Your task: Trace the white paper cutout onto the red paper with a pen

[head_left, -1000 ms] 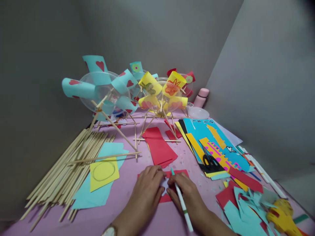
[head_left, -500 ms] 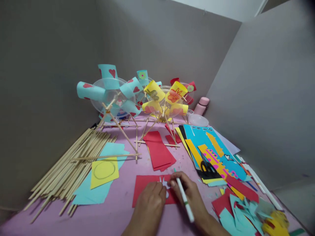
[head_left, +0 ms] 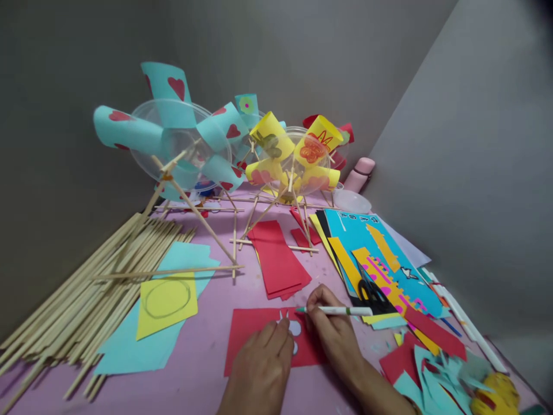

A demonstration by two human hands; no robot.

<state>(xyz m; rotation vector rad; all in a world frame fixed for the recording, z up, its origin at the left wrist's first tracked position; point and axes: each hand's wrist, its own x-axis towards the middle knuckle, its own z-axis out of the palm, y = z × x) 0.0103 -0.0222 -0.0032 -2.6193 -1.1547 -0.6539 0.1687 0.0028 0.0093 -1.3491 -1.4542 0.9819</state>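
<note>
A red sheet of paper [head_left: 248, 324] lies on the pink tabletop before me. On it is a small pale butterfly-like paper cutout [head_left: 295, 328], its left part hidden under my fingers. My left hand [head_left: 262, 360] rests palm down over the sheet, fingertips pressing on the cutout. At the sheet's right side, my right hand [head_left: 330, 323] is closed round a white marker pen [head_left: 341, 310]. The marker lies nearly level, its green tip pointing left just above the cutout.
Bamboo sticks [head_left: 108, 276] and blue paper [head_left: 129, 351] with a yellow square [head_left: 166, 305] lie left. Paper wheels on stick frames [head_left: 190, 196] stand behind. Red strips [head_left: 279, 259], scissors [head_left: 372, 294], coloured sheets [head_left: 345, 230] and paper scraps [head_left: 440, 380] lie ahead and right.
The marker has swung from pointing down toward me to nearly level, tip left. My right hand has turned with it. The left hand stays on the cutout; the view has shifted slightly closer.
</note>
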